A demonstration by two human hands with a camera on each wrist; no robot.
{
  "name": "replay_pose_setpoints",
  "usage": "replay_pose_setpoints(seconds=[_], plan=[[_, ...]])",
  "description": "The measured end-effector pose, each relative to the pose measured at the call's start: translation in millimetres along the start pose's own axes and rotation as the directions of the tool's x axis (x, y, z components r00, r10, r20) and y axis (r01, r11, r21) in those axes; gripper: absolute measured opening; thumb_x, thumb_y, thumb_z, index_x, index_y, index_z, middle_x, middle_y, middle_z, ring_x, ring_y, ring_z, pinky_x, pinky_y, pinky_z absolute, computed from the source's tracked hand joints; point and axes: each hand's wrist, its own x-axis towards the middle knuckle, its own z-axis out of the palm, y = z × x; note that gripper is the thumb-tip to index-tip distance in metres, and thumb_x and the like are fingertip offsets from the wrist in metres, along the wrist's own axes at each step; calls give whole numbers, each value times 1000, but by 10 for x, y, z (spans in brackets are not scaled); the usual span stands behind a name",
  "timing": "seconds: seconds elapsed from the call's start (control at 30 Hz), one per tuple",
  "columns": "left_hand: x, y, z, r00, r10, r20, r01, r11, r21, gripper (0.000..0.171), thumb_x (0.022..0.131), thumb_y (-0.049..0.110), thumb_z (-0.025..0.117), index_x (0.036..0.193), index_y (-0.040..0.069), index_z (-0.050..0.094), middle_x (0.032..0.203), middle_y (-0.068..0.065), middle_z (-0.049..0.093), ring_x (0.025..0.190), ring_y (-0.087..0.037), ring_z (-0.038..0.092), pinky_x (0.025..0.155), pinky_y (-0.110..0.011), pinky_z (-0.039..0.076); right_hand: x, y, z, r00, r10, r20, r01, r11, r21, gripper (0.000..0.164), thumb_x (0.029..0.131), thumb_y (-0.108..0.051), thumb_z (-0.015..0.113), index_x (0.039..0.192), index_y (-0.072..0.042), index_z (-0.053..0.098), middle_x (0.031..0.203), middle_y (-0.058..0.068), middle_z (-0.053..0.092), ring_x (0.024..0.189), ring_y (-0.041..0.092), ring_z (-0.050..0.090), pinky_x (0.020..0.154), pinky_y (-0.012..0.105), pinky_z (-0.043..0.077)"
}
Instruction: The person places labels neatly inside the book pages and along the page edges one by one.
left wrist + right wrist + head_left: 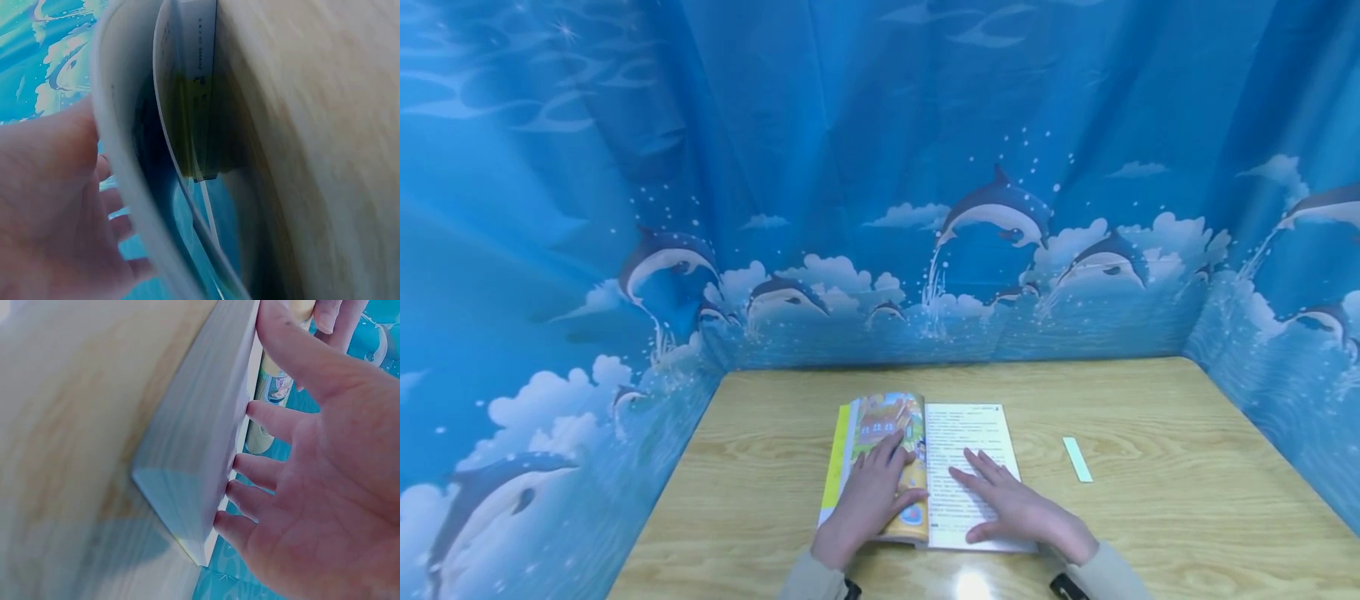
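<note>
An open book (970, 433) lies on the wooden table, with a colourful picture page on its left side and a page of printed text on its right. My left hand (871, 492) rests on the picture page, its fingers stretched toward the far edge. Spread over the text page is my right hand (1011, 504), fingers apart. In the right wrist view, the fingertips (234, 528) of that hand touch the page above a thick block of sheets. The left wrist view has the left hand (56, 212) beside the curved pages (119, 94) that stand off the table.
A pale green strip (1077, 459) lies on the table (1180, 467) to the right of the book. A yellow flap (835, 458) shows along the book's left edge. Behind and at both sides hangs a blue curtain (865, 150) printed with dolphins.
</note>
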Motion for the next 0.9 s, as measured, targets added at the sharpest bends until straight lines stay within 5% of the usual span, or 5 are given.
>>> replay_pose_setpoints(seconds=[0.5,0.77,0.9], plan=[[-28,-65,55,990,-21,140,36,994,-108,65,105,50,46,160,19,32,168,-16,17,153,-39,20,112,-76,24,-98,93,-8,995,-81,-61,75,993,-91,83,87,-53,69,152,-6,46,159,29,31,142,54,32,109,72,31],[-28,-66,94,984,-52,173,71,992,-102,69,106,52,42,162,16,25,169,-12,11,154,-36,16,115,-73,21,-220,215,-119,1000,-14,-19,13,999,-34,80,87,-49,71,151,-8,47,160,26,31,143,52,31,106,80,25],[-30,-73,94,982,-60,180,79,992,-98,71,105,54,41,162,15,24,170,-11,11,154,-36,16,115,-73,21,-315,344,-254,994,60,-89,-66,995,-70,74,86,-41,76,145,-4,53,157,27,36,142,53,32,106,77,29]])
